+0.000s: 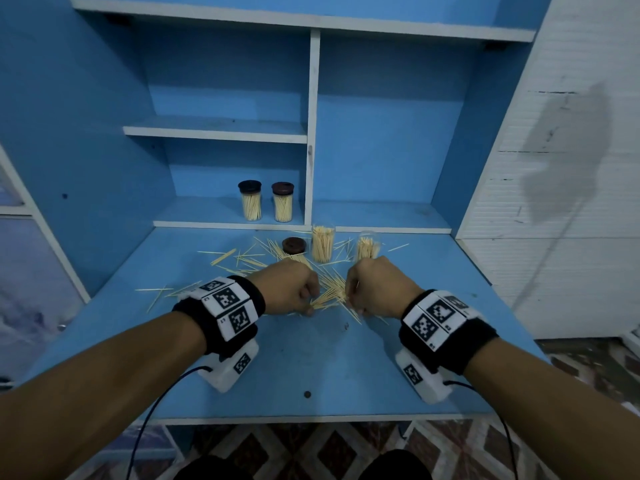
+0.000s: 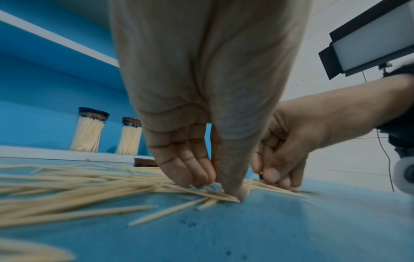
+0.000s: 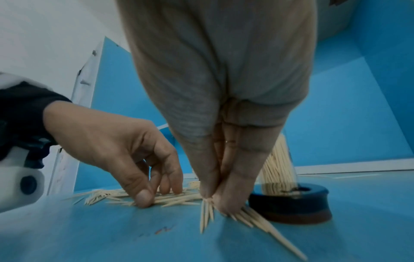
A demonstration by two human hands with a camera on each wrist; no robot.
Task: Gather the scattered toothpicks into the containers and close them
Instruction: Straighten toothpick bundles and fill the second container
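Your left hand (image 1: 291, 289) and right hand (image 1: 375, 285) sit close together low over the blue tabletop (image 1: 311, 368), both with fingers curled down into the pile of toothpicks (image 1: 330, 294) that lies between them. Your left hand's thumb and fingertips (image 2: 192, 177) press together on a bunch of the sticks against the surface, so it is pinching toothpicks. Your right hand's thumb and fingers (image 3: 233, 200) are likewise closed tight on a small bundle, whose points fan out under the fingertips. More loose toothpicks (image 1: 242, 258) are scattered beyond and to the outside of your left hand. Just past your knuckles stand two open containers: one (image 1: 322, 244) upright and full ahead of the gap between your hands, the other (image 1: 369, 245) right beyond your right hand. A dark lid (image 1: 293, 245) lies flat ahead of your left hand; in the right wrist view another lid (image 3: 291, 203) lies beside your right fingers. Farther back on the shelf (image 1: 207, 216), two capped containers (image 1: 266, 202) stand side by side.
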